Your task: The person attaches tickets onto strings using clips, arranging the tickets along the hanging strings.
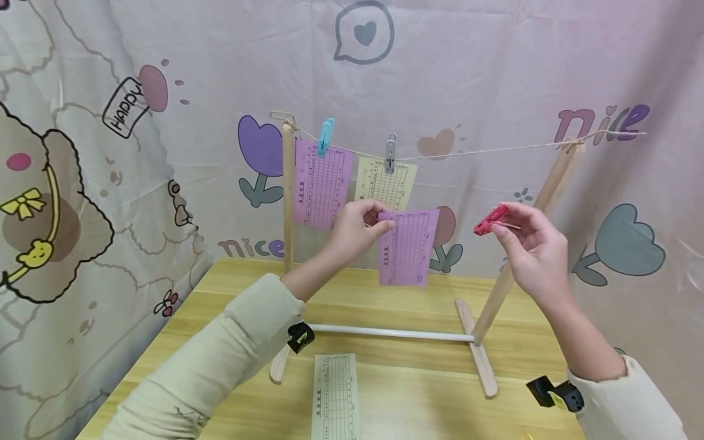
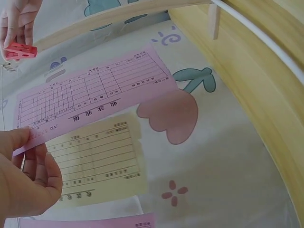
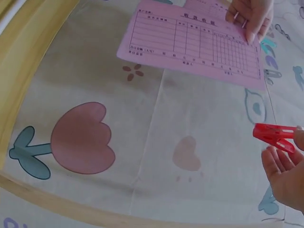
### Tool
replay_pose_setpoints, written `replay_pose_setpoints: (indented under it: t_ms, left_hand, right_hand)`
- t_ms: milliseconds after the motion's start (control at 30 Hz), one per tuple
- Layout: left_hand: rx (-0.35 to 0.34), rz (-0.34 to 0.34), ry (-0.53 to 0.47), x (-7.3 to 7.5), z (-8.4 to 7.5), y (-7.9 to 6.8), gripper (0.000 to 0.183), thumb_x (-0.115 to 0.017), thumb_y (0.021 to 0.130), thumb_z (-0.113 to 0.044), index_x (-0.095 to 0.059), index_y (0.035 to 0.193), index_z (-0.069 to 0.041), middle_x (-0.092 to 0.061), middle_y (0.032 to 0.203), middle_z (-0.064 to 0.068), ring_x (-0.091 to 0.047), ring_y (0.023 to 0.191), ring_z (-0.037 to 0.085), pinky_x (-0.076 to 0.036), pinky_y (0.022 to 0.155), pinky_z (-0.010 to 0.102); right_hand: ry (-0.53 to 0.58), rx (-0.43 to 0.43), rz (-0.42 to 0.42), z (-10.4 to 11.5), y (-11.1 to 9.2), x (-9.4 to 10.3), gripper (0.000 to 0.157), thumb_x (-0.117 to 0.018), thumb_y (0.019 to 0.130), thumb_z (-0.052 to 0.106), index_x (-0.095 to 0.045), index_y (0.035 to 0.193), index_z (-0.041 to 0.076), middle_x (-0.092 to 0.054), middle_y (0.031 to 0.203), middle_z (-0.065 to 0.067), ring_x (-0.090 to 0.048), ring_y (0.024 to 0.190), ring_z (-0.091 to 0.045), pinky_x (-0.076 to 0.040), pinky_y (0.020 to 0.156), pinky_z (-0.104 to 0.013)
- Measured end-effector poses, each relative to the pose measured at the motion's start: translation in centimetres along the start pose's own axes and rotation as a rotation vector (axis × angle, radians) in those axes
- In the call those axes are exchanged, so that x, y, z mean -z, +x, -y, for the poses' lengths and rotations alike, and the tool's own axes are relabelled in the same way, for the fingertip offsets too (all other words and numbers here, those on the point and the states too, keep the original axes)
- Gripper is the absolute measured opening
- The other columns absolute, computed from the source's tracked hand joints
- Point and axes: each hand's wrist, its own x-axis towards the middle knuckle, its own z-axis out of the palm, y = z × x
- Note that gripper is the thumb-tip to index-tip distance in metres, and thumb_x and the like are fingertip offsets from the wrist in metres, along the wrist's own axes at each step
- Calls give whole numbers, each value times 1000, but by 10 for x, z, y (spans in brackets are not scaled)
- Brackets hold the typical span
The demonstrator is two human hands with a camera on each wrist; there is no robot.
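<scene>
My left hand (image 1: 360,223) pinches the upper left corner of a pink receipt slip (image 1: 408,250), which hangs below the string, in front of the yellow slip. To the right, my right hand (image 1: 533,244) holds a red clothespin (image 1: 489,220) between thumb and fingers, apart from the slip. The left wrist view shows the thumb on the pink slip (image 2: 95,90) with printed table lines. In the right wrist view the red clothespin (image 3: 275,135) points toward the string side. A blue clothespin (image 1: 326,137) holds another pink slip (image 1: 321,189), and a grey clothespin (image 1: 390,153) holds the yellow slip (image 1: 392,183).
The string (image 1: 473,153) runs between two wooden posts, the left post (image 1: 288,195) and the leaning right post (image 1: 528,244). A white rod (image 1: 385,332) joins their feet. A pale green slip (image 1: 335,397) lies on the wooden table (image 1: 407,379) near the front.
</scene>
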Motion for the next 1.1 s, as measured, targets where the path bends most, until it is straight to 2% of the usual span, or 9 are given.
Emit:
replay_pose_setpoints:
  t_ms: [167, 267, 567, 633, 833, 967, 1100]
  left_hand:
    - [30, -3, 10, 1, -9, 6, 14, -67, 80, -15, -64, 91, -7, -65, 81, 5, -56, 69, 12, -42, 57, 16]
    - [40, -13, 18, 0, -14, 9, 14, -68, 80, -16, -64, 91, -8, -66, 83, 4, -58, 71, 12, -44, 59, 17]
    - [54, -34, -7, -5, -24, 18, 15, -68, 80, -16, -63, 92, -9, -65, 83, 4, -59, 73, 12, -48, 63, 17]
    - [58, -36, 7, -6, -27, 20, 15, -68, 80, -18, -63, 92, -10, -65, 83, 2, -59, 73, 11, -47, 61, 17]
    - [54, -46, -72, -11, -31, 26, 15, -66, 81, -12, -62, 94, -5, -63, 85, 7, -58, 73, 12, -48, 60, 15]
    - [74, -83, -78, -16, -34, 30, 16, -67, 81, -13, -63, 94, -6, -64, 85, 6, -57, 73, 11, -48, 62, 14]
    - [69, -100, -97, -19, -38, 34, 16, -67, 80, -12, -63, 94, -6, -63, 86, 6, -57, 75, 12, -49, 65, 14]
  right_hand:
    - [-84, 32, -21, 8, 11, -4, 34, -60, 79, -8, -54, 113, -7, -57, 93, 10, -57, 84, -1, -46, 78, -6]
    - [-92, 53, -19, 13, 21, -5, 33, -59, 80, -7, -54, 113, -8, -57, 93, 11, -57, 84, -1, -46, 79, -6]
    - [2, 108, -65, 24, 50, -13, 30, -60, 81, -5, -56, 111, -5, -59, 93, 9, -57, 84, -4, -47, 80, -9]
    - [43, 104, -75, 28, 57, -14, 28, -60, 81, -5, -58, 108, -3, -60, 92, 7, -57, 82, -5, -47, 79, -10]
    - [200, 60, -141, 42, 78, -18, 22, -62, 79, -5, -62, 100, 0, -62, 87, 2, -56, 76, -11, -48, 73, -13]
    - [195, 23, -173, 48, 91, -19, 20, -63, 78, -4, -63, 98, 1, -62, 85, 3, -56, 75, -11, -48, 73, -12]
    - [120, 9, -156, 51, 102, -20, 18, -64, 78, -2, -64, 96, 2, -63, 82, 6, -57, 74, -9, -48, 72, -11]
